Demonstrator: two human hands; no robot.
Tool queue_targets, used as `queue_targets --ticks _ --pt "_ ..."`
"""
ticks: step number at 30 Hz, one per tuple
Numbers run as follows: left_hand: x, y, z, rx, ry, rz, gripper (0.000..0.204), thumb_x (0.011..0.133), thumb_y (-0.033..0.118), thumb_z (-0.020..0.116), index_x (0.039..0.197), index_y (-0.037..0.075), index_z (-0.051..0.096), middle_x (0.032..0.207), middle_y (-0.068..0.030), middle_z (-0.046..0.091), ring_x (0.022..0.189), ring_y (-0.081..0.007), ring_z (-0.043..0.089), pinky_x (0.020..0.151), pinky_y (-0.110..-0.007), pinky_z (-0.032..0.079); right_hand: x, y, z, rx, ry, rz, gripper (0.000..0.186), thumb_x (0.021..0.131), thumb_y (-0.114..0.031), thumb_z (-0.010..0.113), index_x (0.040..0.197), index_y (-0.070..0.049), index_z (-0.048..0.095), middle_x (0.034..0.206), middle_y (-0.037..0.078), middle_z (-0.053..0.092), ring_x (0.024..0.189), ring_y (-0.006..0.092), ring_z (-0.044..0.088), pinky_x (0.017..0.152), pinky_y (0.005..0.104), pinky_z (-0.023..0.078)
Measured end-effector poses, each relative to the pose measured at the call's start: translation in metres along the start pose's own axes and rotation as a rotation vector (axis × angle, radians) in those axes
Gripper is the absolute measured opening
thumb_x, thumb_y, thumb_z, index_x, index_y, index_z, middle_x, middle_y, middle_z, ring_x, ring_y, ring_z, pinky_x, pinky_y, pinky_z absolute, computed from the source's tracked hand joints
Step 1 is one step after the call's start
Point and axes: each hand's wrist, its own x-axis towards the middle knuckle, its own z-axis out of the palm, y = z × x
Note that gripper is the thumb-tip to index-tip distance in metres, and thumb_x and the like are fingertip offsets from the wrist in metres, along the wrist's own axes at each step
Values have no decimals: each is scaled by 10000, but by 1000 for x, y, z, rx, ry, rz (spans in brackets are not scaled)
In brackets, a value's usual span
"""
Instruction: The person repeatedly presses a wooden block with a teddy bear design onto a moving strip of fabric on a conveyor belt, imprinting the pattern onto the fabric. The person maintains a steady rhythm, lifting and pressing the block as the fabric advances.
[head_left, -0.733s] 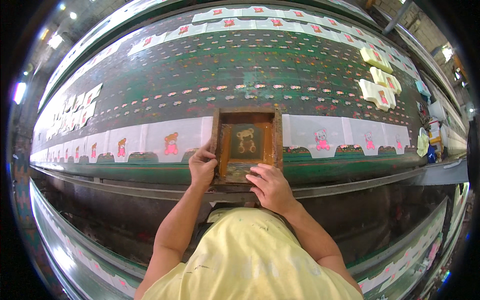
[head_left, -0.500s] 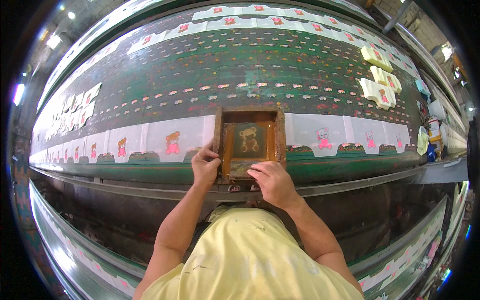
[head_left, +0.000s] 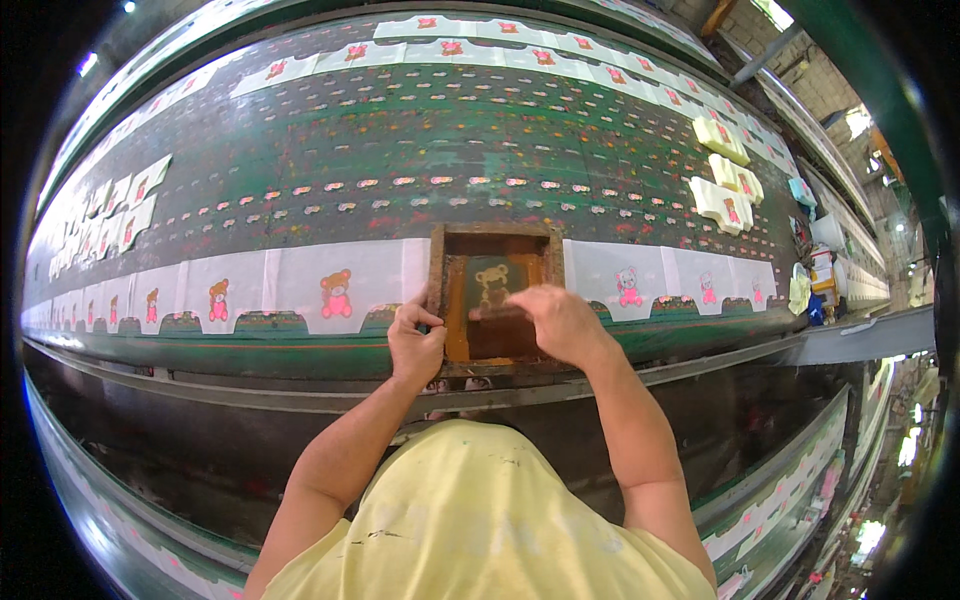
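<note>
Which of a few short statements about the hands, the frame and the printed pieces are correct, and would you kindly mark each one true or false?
1. The left hand is at the left side of the wooden screen frame. True.
2. Both hands are on the frame's left side. False: the fingers of the right hand are above its interior.
3. The nearest bear print left of the frame has brown and pink parts. True.
4. The nearest bear print right of the frame is solid brown. False: it shows grey outlines and pink, with no brown fill.
5. Pale yellow cloth pieces lie toward the right end of the green printing table. True.
</note>
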Motion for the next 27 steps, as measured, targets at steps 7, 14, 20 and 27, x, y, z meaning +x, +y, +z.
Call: queue_targets --ticks 7,14,20,27 --pt "-1 11 -1 133 -9 30 142 814 -75 741 857 29 655 1579 -219 710 1275 -356 701 1115 -439 541 66 51 8 -24 110 57 399 945 54 634 1300 -36 793 1218 213 813 1168 440 756 1021 522 608" --pt "0 8 -3 165 -12 82 167 813 -76 749 845 52 646 1594 -236 687 1290 -399 681 1113 -465 542 63 42 16 -75 74 46 470 923 93 608 1313 -74 811 1158 167 761 1161 426 709 1032 509 571" --pt "-1 6 -3 122 -31 101 189 814 -102 745 850 58 651 1609 -246 673 1341 -408 665 1139 -475 527 20 4 25 -89 56 12 496 894 78 602 1291 -97 842 1132 146 769 1112 389 713 1038 512 576" --pt "1 4 -4 116 -47 107 191 823 -116 726 868 59 666 1646 -251 645 1416 -384 651 1186 -474 490 -33 -42 37 -72 58 32 465 918 60 629 1302 -99 838 1158 128 764 1100 375 710 1013 490 588"
